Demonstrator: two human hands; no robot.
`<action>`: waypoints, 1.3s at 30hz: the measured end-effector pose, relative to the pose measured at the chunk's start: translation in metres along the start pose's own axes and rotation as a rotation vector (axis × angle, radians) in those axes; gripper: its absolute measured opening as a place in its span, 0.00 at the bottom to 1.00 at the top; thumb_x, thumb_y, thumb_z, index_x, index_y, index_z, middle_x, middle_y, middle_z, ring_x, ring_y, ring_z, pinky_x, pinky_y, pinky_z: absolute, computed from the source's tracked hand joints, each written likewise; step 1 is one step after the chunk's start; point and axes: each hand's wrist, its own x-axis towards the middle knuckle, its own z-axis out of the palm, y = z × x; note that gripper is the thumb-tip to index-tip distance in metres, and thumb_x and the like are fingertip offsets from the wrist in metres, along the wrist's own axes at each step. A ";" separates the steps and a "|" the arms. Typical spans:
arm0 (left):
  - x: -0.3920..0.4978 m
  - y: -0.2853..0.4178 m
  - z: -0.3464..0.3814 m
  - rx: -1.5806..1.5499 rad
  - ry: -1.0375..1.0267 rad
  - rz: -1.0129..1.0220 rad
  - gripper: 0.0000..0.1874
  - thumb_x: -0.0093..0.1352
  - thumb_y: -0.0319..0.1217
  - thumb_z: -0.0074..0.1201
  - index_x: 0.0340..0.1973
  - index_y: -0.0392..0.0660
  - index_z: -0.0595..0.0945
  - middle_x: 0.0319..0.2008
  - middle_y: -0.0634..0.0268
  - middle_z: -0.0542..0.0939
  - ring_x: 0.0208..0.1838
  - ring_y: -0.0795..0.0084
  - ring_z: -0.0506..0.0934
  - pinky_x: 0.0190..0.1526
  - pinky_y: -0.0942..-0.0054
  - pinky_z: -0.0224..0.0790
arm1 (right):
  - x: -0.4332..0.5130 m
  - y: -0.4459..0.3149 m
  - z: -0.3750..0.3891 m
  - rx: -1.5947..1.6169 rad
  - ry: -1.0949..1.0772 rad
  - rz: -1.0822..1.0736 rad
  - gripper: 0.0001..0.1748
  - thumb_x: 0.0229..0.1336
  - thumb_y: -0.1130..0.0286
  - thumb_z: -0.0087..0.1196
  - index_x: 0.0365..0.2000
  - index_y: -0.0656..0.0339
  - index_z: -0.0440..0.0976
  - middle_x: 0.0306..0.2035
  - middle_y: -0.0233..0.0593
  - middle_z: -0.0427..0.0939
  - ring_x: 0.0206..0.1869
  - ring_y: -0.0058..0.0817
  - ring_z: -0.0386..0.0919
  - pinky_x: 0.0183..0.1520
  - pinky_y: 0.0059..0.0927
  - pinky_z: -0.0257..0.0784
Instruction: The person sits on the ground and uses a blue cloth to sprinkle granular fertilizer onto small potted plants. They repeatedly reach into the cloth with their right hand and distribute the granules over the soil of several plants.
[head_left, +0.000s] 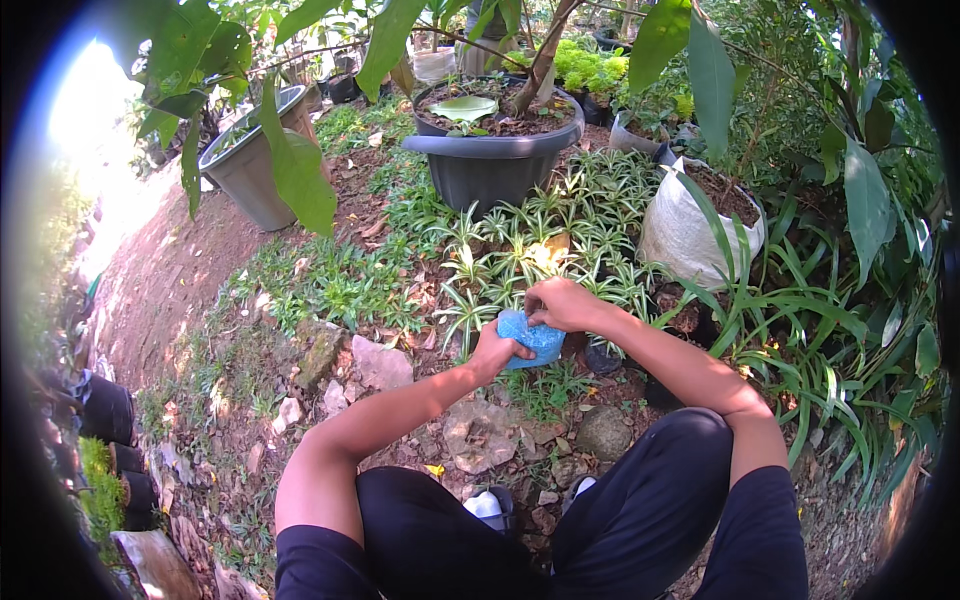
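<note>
My left hand (496, 351) grips a small blue bag (538, 346) from its left side, thumb across the front. The bag looks like plastic with grainy contents; I cannot tell what they are. Over the bag's upper right part is my right hand (559, 306), fingers bent down at its top. Whether those fingertips reach inside, pinch the edge or hold some of the contents cannot be seen. Both hands are in front of my bent knees, above a patch of striped spider plants (517, 259) and low grass (544, 390).
Behind the spider plants stands a large dark plastic pot (495, 169) with a small tree. A tilted grey pot (259, 172) is at left, a white soil sack (694, 225) at right. Leafy branches (300, 176) hang in front. Stones (480, 435) lie near my feet.
</note>
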 end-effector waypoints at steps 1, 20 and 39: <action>0.000 0.000 0.000 0.024 0.006 0.011 0.31 0.44 0.12 0.63 0.46 0.35 0.77 0.38 0.59 0.82 0.42 0.63 0.81 0.49 0.64 0.75 | 0.001 0.001 0.001 0.001 0.013 -0.038 0.14 0.48 0.65 0.65 0.36 0.61 0.80 0.37 0.47 0.81 0.44 0.43 0.80 0.48 0.41 0.73; 0.000 0.041 -0.003 0.012 -0.376 0.189 0.36 0.58 0.29 0.71 0.60 0.40 0.70 0.51 0.63 0.80 0.54 0.70 0.77 0.59 0.67 0.71 | 0.009 0.019 -0.008 0.123 0.463 -0.264 0.06 0.52 0.77 0.56 0.33 0.67 0.76 0.34 0.48 0.79 0.40 0.48 0.78 0.47 0.43 0.73; 0.004 0.022 -0.008 0.101 -0.067 0.215 0.33 0.52 0.22 0.73 0.53 0.39 0.77 0.47 0.63 0.82 0.50 0.72 0.80 0.57 0.69 0.73 | 0.004 0.007 -0.024 0.123 0.156 -0.141 0.14 0.49 0.69 0.64 0.39 0.62 0.79 0.41 0.45 0.80 0.48 0.42 0.77 0.52 0.40 0.72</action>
